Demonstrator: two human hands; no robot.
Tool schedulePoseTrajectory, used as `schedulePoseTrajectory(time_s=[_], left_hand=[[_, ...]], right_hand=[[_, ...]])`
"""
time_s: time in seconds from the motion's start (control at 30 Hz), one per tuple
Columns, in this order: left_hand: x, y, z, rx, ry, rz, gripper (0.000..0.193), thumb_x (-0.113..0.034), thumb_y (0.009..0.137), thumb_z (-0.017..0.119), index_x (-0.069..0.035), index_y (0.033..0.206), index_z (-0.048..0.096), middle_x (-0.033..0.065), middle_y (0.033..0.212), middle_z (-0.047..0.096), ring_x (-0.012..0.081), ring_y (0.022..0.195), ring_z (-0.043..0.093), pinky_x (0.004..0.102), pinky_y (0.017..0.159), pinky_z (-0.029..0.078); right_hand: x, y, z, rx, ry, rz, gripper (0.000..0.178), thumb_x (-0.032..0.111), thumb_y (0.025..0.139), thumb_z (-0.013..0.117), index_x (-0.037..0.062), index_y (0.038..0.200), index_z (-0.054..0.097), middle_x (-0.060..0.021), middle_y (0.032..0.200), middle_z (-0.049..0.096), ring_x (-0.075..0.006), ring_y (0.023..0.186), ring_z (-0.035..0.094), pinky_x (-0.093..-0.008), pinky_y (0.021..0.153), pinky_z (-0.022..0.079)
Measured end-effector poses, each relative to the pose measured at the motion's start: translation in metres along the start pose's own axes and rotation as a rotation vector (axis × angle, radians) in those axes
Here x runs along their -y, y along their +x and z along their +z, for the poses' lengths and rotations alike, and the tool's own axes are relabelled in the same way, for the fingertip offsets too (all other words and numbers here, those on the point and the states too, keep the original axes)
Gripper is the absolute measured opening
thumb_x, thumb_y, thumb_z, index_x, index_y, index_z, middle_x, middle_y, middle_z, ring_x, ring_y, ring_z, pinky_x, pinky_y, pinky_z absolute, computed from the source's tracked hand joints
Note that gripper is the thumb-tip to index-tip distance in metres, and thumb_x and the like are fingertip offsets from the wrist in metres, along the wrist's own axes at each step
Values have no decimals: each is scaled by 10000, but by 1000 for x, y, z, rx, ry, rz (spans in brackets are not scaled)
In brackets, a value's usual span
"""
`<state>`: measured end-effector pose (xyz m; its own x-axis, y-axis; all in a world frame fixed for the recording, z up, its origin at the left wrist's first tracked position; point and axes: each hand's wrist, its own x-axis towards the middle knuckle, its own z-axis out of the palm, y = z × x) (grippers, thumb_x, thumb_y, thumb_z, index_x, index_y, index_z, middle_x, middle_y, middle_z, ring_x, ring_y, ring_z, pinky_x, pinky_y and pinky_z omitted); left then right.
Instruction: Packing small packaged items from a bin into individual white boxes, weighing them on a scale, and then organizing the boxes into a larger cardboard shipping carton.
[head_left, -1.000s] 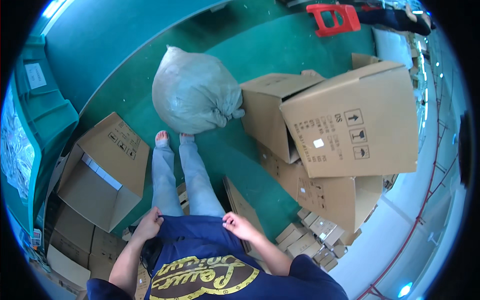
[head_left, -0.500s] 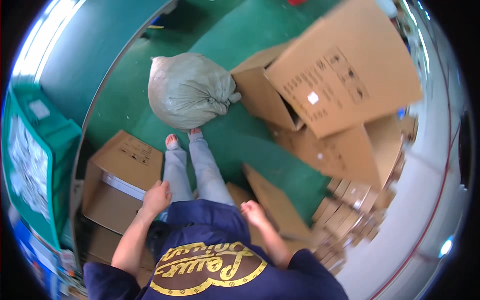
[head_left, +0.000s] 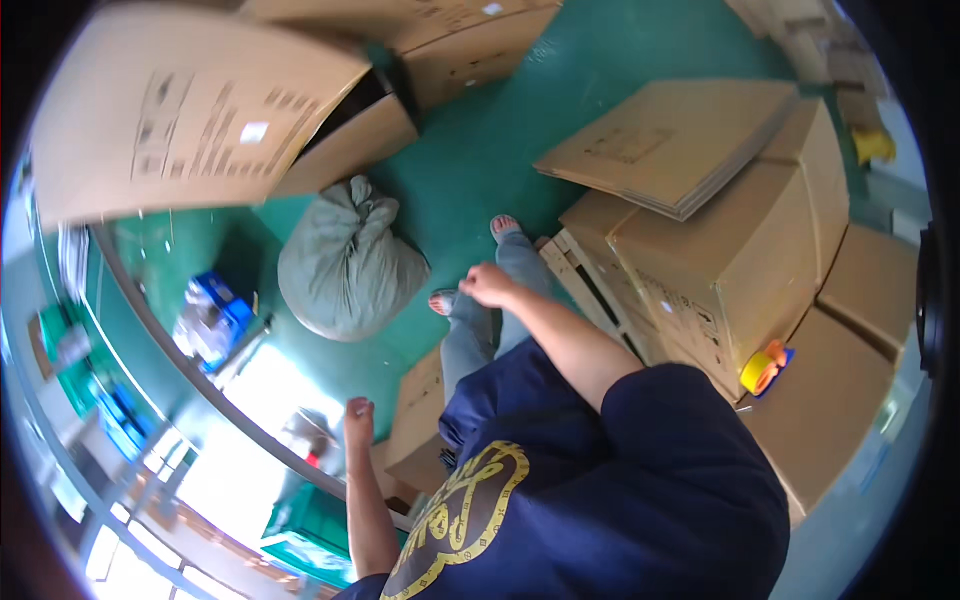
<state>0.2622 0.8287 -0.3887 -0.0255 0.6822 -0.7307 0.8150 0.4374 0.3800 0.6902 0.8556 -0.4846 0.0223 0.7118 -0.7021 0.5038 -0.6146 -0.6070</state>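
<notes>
My right hand (head_left: 488, 285) hangs in front of my thighs with its fingers curled together and nothing visible in them. My left hand (head_left: 359, 420) is out to the side with loosely bent fingers, also holding nothing I can see. Nearest to that hand is a cardboard box (head_left: 416, 415) beside my left leg. A bulging grey-beige sack (head_left: 345, 275) with a gathered, knotted neck stands on the floor just left of my feet. Neither hand touches it.
Large open cartons (head_left: 210, 130) lie beyond the sack. On the right, a big taped carton (head_left: 740, 230) carries flattened cardboard (head_left: 670, 135). A yellow tape roll (head_left: 762, 370) sits near it on lower cartons. A curved table edge (head_left: 235, 400) and green bin (head_left: 305, 535) are at left.
My view and body have turned rightward: the sack and open cartons now appear farther left, and the big carton stack has come into view. Both hands have swung, still without any visible object.
</notes>
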Motion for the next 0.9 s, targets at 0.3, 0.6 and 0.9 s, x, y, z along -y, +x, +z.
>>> schedulePoseTrajectory(time_s=[0.3,0.6,0.9], left_hand=[[-231,90,43,137,71,35,305,-184,896,620,-21,1151,581,133,1069,649,218,1000,606,322,883,465],[-358,66,80,154,-138,380,258,-166,933,545,-12,1138,565,132,1000,644,200,908,631,297,815,482],[-261,-156,93,-140,-307,-40,341,-233,855,611,-11,1113,582,172,987,671,332,941,649,407,815,512]], right_hand=[[-114,-38,74,224,357,362,331,394,863,624,75,875,712,-89,815,719,-237,683,690,-359,701,534],[-96,-20,-33,75,903,492,157,250,940,565,92,944,567,-52,730,662,-114,526,584,-275,465,465],[-56,14,-81,449,-17,-127,163,226,887,617,66,907,590,-18,687,604,-98,564,543,-271,491,426]])
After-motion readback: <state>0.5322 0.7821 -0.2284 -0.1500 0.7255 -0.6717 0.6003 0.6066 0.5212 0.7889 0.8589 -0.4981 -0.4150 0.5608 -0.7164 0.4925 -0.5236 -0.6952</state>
